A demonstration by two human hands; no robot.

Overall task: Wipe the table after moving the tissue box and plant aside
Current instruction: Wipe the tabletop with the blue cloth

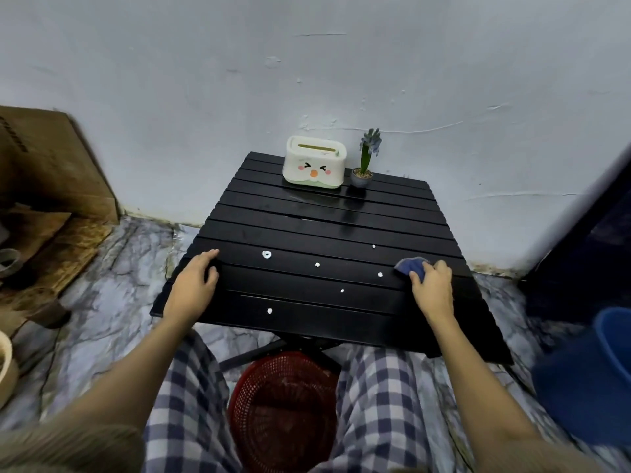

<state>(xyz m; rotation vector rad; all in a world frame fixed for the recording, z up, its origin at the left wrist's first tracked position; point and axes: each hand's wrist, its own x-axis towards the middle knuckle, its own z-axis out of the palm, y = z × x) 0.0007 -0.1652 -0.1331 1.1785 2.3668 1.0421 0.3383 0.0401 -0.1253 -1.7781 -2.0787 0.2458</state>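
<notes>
Holding a blue cloth (411,266) bunched under its fingers, my right hand (432,288) presses it to the black slatted table (307,230) near the right edge. I judge this is the start of a wiping stroke. My left hand (196,283) lies flat and empty on the near left corner, fingers spread, apparently to steady the light folding top against the push.

The tissue box (314,165) sits at the far edge against the wall, with the potted plant (363,167) just beside it on the right, the two not quite touching. Both appear already set aside, which leaves the middle and near slats free.

Several white crumbs (267,255) are scattered across the near slats between my hands; these are the matter to be cleared. A red basket (283,411) stands on the floor under the near edge, between my knees, well placed to catch sweepings. A blue bucket (601,363) stands at the near right, cardboard (51,172) at the far left. Nothing obstructs the stroke; gaps between slats may trap crumbs.
</notes>
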